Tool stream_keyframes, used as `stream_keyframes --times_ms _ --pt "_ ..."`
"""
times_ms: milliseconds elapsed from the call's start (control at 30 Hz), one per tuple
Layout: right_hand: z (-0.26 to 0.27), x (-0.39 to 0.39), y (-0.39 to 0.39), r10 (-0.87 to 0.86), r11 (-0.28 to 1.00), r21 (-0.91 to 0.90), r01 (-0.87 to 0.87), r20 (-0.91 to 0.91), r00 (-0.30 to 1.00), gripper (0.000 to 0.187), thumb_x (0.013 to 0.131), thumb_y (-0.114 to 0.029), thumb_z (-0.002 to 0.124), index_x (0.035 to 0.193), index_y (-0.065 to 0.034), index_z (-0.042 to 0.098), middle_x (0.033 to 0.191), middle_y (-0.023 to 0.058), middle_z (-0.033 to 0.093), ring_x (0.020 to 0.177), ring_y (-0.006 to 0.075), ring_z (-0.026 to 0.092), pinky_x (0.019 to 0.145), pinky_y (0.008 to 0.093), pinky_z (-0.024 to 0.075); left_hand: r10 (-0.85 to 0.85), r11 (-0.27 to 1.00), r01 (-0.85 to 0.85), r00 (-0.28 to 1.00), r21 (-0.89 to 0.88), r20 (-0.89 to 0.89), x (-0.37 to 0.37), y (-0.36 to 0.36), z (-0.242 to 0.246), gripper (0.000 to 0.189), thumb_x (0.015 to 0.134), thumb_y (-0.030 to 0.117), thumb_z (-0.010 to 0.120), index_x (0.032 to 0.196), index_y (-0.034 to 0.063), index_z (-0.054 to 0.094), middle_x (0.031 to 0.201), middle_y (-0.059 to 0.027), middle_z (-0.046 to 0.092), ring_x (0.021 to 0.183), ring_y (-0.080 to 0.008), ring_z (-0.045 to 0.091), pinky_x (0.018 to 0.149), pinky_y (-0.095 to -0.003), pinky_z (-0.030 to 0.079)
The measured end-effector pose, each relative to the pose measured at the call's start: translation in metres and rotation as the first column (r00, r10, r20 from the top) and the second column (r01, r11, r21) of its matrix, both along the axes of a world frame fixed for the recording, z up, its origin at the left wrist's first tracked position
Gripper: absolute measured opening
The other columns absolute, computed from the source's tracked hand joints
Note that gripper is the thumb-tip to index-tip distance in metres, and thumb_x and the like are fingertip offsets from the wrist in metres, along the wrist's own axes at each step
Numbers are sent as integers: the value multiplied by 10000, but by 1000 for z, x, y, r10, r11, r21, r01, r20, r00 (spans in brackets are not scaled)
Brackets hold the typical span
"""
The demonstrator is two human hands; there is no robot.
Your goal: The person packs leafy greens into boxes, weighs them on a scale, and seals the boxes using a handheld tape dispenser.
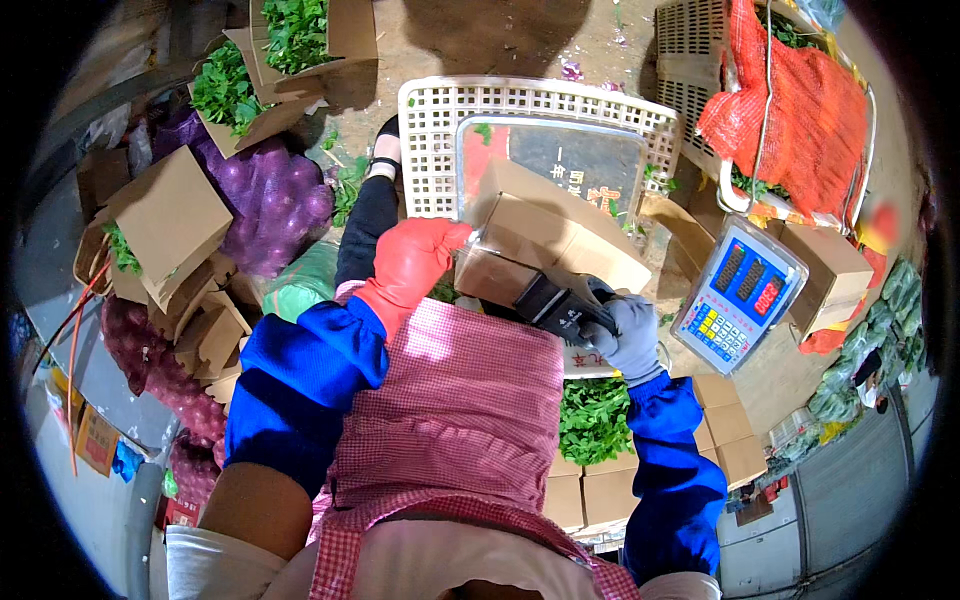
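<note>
My left hand [420, 262], in a red-orange rubber glove, is at the left end of a cardboard box [570, 232], its fingertips by clear tape at the corner. In a grey glove, my right hand [626, 330] grips a black tape dispenser [559, 307], which lies against the near side of the box. The box rests tilted over the metal platform of a scale [551, 135], with a white plastic crate [427, 142] around or under it. To the right of the box stands the scale's display [742, 296], lit with red digits. The box's underside is hidden.
Cartons of leafy greens [296, 34] stand at the upper left, near a purple mesh sack of onions [277, 202]. An open carton [172, 217] is further left. At the upper right, an orange mesh sack [799, 112] lies on a crate. More greens [596, 420] sit beside my apron.
</note>
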State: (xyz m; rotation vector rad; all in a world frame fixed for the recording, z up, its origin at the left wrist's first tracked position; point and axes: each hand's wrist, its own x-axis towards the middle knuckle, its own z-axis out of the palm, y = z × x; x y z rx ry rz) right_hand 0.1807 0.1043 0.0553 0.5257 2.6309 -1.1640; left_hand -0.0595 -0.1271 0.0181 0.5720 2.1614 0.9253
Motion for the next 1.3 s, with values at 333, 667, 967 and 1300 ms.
stream_keyframes --times_ms 333,667,967,1300 --pt "7 -19 -10 84 996 32 -87 102 991 459 756 -519 611 825 -66 572 669 131 564 673 344 566 624 445 424 47 999 -47 999 -6 -8 12 -12 -49 207 877 186 615 741 42 675 593 -122 588 526 -229 583 510 -325 441" --pt "6 -16 -13 76 985 154 -81 39 996 464 738 -498 650 873 -57 599 694 112 577 663 332 554 635 425 412 68 916 32 969 -399 236 30 3 -78 443 929 450 430 1175 134 621 1032 -199 648 975 -385 605 834 -452 475" --pt "8 -9 -17 43 987 151 -50 48 998 459 744 -510 649 824 -61 597 670 115 575 638 333 550 614 431 413 226 969 -238 960 -60 -167 14 6 -80 292 884 93 581 1174 80 614 955 -204 654 851 -377 627 751 -408 505" --pt "14 -25 -13 6 999 38 -6 13 1000 421 727 -411 703 898 -35 625 669 142 579 619 345 579 570 423 446 -658 648 696 716 310 -232 12 155 -44 363 907 232 499 1241 114 579 1220 -158 592 1131 -361 541 971 -440 425"
